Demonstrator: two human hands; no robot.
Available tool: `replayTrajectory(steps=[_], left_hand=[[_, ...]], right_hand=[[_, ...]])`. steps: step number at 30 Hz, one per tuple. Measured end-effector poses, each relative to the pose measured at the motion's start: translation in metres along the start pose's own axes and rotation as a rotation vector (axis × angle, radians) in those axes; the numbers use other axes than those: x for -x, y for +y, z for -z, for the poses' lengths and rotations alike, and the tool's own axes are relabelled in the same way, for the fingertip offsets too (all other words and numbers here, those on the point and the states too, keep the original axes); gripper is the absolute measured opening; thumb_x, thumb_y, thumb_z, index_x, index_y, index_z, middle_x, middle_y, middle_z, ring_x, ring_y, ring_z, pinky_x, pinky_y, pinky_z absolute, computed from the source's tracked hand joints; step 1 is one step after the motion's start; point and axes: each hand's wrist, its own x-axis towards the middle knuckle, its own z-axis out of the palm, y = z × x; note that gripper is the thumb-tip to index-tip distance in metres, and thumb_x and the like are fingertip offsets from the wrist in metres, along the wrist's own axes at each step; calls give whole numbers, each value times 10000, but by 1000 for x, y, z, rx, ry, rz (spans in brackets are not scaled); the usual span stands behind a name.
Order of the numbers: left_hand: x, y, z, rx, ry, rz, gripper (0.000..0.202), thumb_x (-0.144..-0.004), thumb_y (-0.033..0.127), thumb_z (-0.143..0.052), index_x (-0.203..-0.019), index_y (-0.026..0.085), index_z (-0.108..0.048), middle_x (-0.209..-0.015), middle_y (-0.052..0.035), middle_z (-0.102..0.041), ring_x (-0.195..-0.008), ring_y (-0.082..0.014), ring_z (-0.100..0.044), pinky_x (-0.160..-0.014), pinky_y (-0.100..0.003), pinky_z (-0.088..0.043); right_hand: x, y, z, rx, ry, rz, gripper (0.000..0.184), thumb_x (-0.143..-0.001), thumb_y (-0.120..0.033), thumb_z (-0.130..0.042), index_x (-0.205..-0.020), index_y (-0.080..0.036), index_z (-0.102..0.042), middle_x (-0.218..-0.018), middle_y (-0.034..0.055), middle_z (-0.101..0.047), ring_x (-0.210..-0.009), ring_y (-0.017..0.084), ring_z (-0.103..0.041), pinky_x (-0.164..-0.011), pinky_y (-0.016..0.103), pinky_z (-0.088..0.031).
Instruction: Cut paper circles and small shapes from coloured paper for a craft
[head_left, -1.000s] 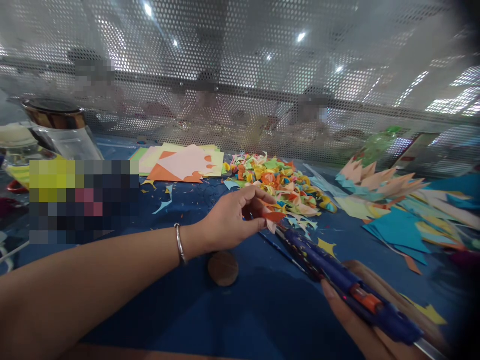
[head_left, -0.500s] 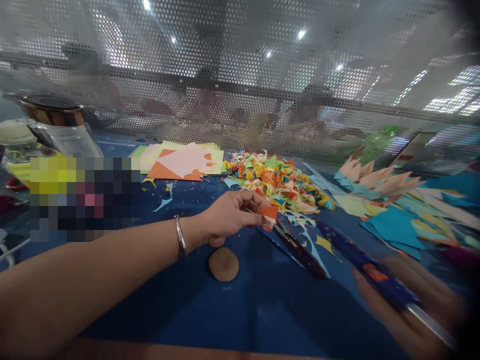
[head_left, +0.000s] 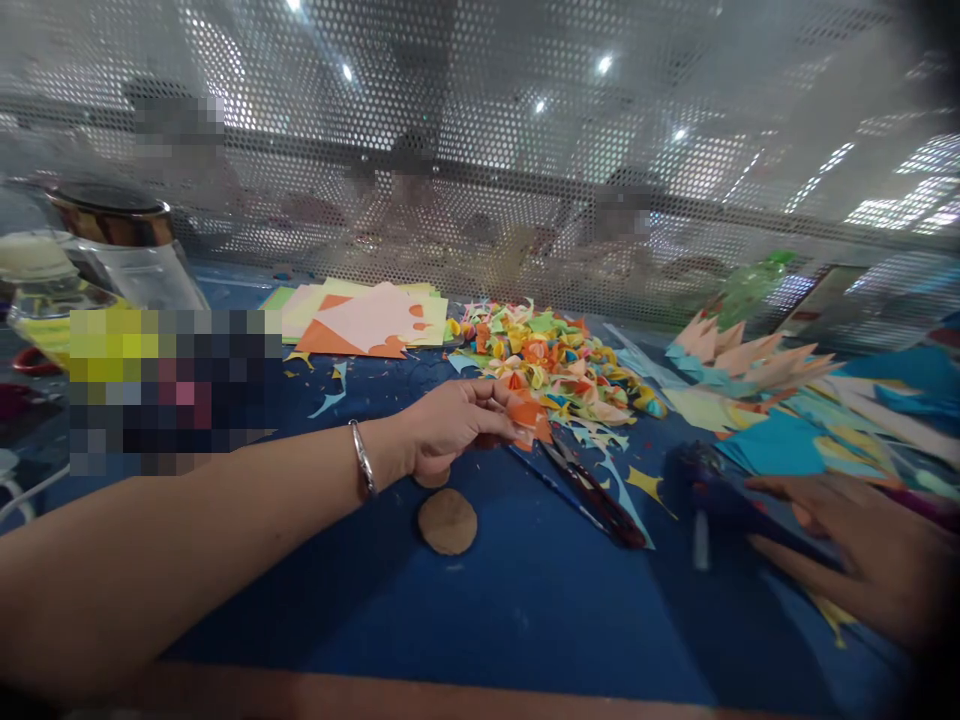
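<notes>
My left hand [head_left: 461, 425] reaches in from the left, a silver bangle on its wrist. Thumb and fingers pinch a small orange paper piece [head_left: 529, 420] above the blue table. Just beneath lies a round brown disc [head_left: 448, 521], and a second brown disc [head_left: 432, 478] is partly hidden below the palm. At the right, my right hand [head_left: 847, 540] grips a dark blue glue gun [head_left: 724, 495], blurred by motion. Scissors [head_left: 596, 490] and a thin blue stick [head_left: 559, 487] lie between the hands.
Behind my left hand is a pile of small colourful paper pieces [head_left: 555, 350]. Paper sheets [head_left: 367, 320] are stacked left of it. Pointed paper shapes [head_left: 742, 350] and blue paper [head_left: 776, 440] lie at right. A jar [head_left: 142, 270] stands far left; a perforated metal screen [head_left: 480, 230] rises behind.
My right hand has moved up, and the glue gun in it has turned and sits farther back. My left hand stays nearly in place, still pinching the orange paper.
</notes>
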Motion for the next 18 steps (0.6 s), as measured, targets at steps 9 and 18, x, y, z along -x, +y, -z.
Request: replayTrajectory(steps=[9,18], left_hand=[[6,3,-4,-58,-13,55,275,-577,-19,-754,-668,144,-553,-541,66,-583,-566,-70,-609,-528,-184,-318],[4,5,-3,-18,-2,77,190,-655,-7,-732,-651,125,-596,-613,19,-663,-638,-74,-651,-655,-202,-415]], right_hand=[[-76,-162,6,-119,-160,168,314,-912,-481,-570,-1084,-232,-655,-960,79,-699,-746,200,-664,-640,324,-518],[-101,-172,-25,-270,-158,222,175,-935,-280,-533,-818,-203,-639,-710,19,-619,-633,150,-566,-599,274,-432]])
